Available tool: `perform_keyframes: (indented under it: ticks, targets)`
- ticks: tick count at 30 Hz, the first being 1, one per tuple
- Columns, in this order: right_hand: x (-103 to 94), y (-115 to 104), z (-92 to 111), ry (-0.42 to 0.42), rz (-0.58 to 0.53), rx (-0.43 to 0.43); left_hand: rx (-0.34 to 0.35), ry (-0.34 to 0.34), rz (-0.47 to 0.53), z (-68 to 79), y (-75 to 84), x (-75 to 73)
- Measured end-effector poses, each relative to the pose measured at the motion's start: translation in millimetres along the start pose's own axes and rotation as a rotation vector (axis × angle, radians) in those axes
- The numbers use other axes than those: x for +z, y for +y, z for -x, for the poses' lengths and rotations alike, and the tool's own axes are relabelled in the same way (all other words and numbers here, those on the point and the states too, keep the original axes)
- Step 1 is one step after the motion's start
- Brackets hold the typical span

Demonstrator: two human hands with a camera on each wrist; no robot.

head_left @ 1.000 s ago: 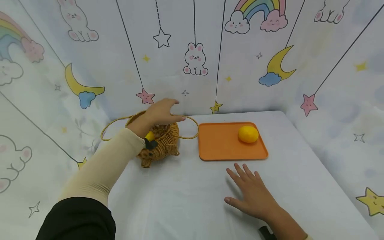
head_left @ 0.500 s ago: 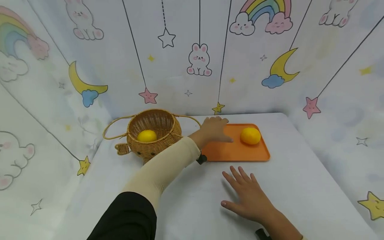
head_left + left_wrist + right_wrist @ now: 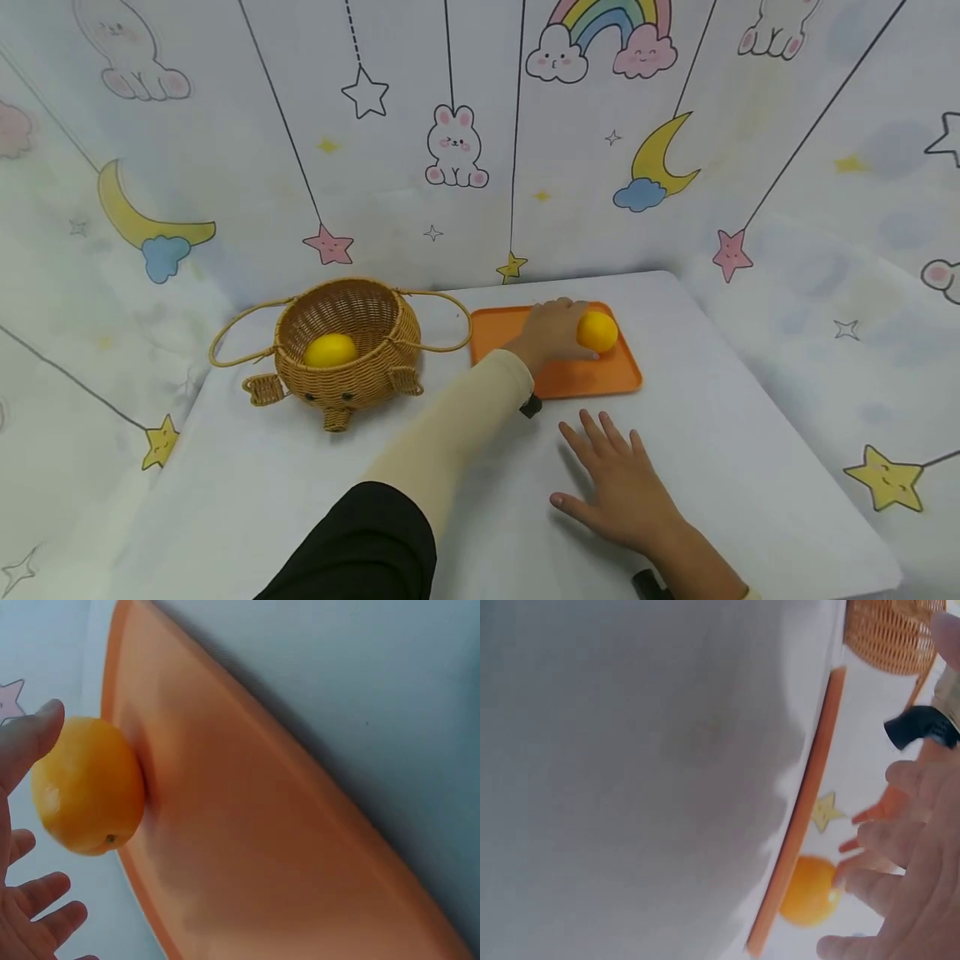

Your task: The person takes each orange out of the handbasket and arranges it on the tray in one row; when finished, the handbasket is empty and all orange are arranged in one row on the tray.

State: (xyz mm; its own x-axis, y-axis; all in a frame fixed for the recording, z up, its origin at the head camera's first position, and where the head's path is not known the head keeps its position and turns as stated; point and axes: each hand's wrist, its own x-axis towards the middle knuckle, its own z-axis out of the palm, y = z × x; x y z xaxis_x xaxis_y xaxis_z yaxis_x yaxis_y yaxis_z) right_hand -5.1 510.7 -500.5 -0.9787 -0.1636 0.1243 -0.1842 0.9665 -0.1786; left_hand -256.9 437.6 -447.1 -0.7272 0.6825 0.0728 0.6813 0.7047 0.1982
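A yellow oval lemon-like fruit (image 3: 597, 332) sits on the right part of an orange tray (image 3: 585, 380). My left hand (image 3: 553, 335) reaches over the tray from the left, right beside that fruit. In the left wrist view the thumb overlaps the fruit's (image 3: 90, 787) edge, and the other fingers are spread apart below; contact is hard to tell. Nearer the front, my right hand (image 3: 622, 492) is held with fingers spread and holds nothing. The right wrist view shows its fingers (image 3: 877, 889) straight, in front of the tray's edge.
To the left stands a woven wicker basket (image 3: 378, 373) with an animal face and two looped handles. Another yellow fruit (image 3: 330, 351) lies inside it. The table (image 3: 720, 450) has a white cover, and a printed cloth (image 3: 405, 183) hangs behind it.
My left hand has moved right, from over the basket across the tray to the fruit. The basket, with a fruit in it, is now uncovered. The right hand has stayed nearly still.
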Motion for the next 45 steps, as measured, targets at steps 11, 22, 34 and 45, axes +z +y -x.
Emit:
perform_keyframes:
  ticks: [11,22,34,45]
  targets:
    - [-5.7,15,7,-0.004,0.017,0.079,-0.06,0.01,-0.074,-11.7,6.9,20.4]
    - [-12.7,14,8,0.013,-0.008,0.09,-0.076,0.037,-0.1,-20.9,23.9,37.1]
    - [-12.1,18,10,0.01,-0.015,0.115,-0.026,0.048,0.029,-10.2,13.0,24.5]
    - [-12.6,14,11,-0.014,-0.008,0.112,0.072,0.074,0.122,48.0,-32.5,-53.7]
